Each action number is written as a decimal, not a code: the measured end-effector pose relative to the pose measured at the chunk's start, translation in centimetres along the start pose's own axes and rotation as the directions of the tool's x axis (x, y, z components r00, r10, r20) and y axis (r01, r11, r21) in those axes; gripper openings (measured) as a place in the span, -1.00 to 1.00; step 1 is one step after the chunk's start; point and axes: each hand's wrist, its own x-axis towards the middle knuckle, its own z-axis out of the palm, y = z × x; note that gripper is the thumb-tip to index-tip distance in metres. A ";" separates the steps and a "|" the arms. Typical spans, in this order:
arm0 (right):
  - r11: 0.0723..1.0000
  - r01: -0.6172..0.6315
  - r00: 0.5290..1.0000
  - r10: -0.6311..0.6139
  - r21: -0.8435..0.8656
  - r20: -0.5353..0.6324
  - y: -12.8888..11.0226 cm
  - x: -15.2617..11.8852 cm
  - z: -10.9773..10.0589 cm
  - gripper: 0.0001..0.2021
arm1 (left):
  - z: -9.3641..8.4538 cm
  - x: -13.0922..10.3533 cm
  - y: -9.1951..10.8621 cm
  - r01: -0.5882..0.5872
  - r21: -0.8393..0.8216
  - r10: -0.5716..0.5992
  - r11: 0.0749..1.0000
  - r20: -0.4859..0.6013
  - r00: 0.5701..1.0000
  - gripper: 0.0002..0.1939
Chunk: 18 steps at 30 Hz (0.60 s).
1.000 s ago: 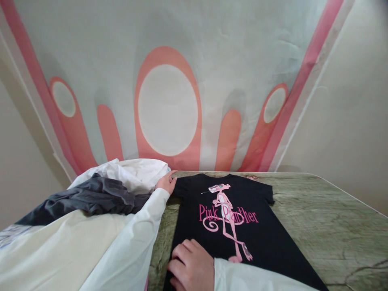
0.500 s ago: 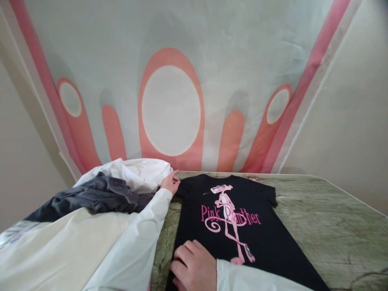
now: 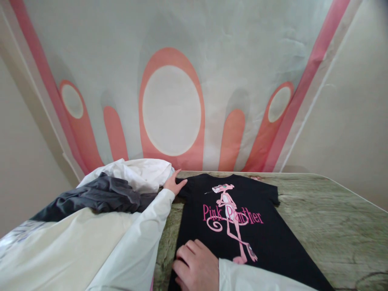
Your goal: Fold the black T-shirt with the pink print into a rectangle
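Observation:
A black T-shirt (image 3: 194,218) with a pink cartoon panther and pink lettering lies face up and flat, its neckline toward the wall. My left hand (image 3: 174,185) is at its left sleeve, with thumb and index finger spread apart; the other fingers are partly hidden. Over the shirt's lower left edge rests my right hand (image 3: 197,264). Its fingers are curled together on the black cloth, with the fingertips mostly out of sight.
To the left is a heap of clothes: a white garment (image 3: 145,173), a dark grey one (image 3: 112,194) and a cream one (image 3: 75,242). The wood-patterned table (image 3: 327,226) extends right of the shirt. A wall with a pink-patterned covering (image 3: 257,60) stands behind.
My left thumb has moved away from the index finger, widening the gap at the sleeve. My right hand keeps its place on the shirt. The whole view has shifted slightly.

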 end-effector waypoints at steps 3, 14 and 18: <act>1.000 0.004 1.000 -0.004 0.003 -0.003 0.0 0.0 -0.1 -0.79 | -0.1 -0.1 -0.1 -0.036 0.059 0.029 0.998 0.109 0.994 -0.38; 0.999 -0.038 0.999 0.038 0.014 -0.012 -0.1 0.0 0.8 -0.81 | -0.2 -0.3 0.4 -0.005 0.424 -0.080 0.906 0.183 0.980 -0.36; 0.995 -0.030 0.992 0.018 0.100 0.121 0.7 0.3 -0.7 -0.70 | -1.3 -0.5 1.8 0.114 0.628 -0.199 0.770 0.065 0.978 -0.41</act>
